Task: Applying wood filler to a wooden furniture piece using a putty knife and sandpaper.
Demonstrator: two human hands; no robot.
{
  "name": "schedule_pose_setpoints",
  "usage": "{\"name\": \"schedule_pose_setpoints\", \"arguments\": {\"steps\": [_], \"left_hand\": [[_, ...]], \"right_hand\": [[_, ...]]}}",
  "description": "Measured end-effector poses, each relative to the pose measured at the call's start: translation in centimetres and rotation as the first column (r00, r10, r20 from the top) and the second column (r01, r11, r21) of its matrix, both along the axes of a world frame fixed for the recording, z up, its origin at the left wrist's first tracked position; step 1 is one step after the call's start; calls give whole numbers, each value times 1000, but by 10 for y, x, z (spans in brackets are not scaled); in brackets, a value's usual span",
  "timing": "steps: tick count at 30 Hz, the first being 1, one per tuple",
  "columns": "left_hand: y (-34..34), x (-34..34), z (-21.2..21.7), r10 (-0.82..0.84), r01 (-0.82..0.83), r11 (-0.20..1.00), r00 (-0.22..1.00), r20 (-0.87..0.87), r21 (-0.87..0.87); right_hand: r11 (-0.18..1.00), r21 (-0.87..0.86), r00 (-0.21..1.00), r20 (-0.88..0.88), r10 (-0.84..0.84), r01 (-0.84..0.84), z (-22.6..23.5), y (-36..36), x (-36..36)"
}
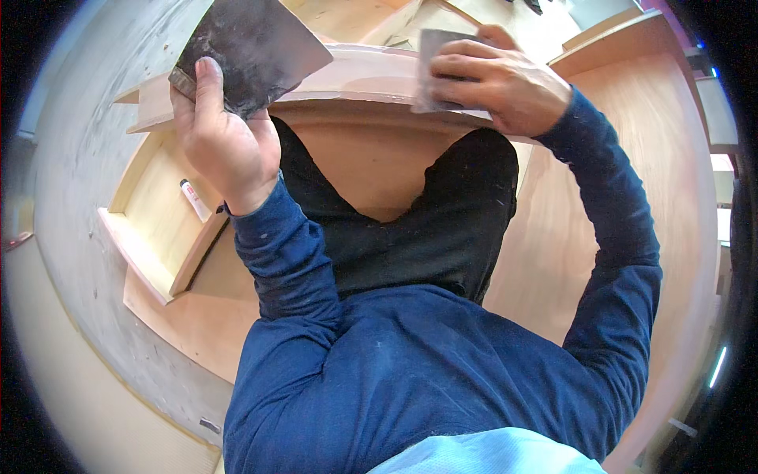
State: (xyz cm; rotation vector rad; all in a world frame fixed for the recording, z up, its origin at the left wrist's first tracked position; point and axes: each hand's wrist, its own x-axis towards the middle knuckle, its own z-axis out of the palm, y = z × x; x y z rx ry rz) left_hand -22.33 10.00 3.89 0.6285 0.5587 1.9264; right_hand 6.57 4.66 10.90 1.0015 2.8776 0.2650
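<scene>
My left hand [225, 146] grips a dark, smeared square putty scraper [249, 55] along its lower left edge, thumb flat on its face. A narrow handle strip shows beside the thumb. In my right hand [505, 87] is a smaller grey flat scraper [430, 71], its outline blurred, with the fingers bent over it. This grey scraper sits at the right part of a curved wooden edge [355, 77] coated with pale pinkish filler. Whether its blade touches the filler cannot be made out.
A white tube [194, 200] lies in a curved wooden compartment [142, 245] at the left. On the right stands a broad plywood panel [632, 118]. My legs [403, 253] are spread below the coated edge. A grey smudged surface [71, 213] runs along the far left.
</scene>
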Motion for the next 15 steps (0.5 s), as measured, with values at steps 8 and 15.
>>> {"name": "schedule_pose_setpoints", "arguments": {"steps": [8,15], "left_hand": [[-8,7,1,-17,15,999,997,-77,-38],[-15,14,4,-157,162,987,937,-311,-10]], "right_hand": [[987,126,995,8,104,-104,-35,-1,12],[998,60,1000,-10,30,-29,2,-16,25]]}}
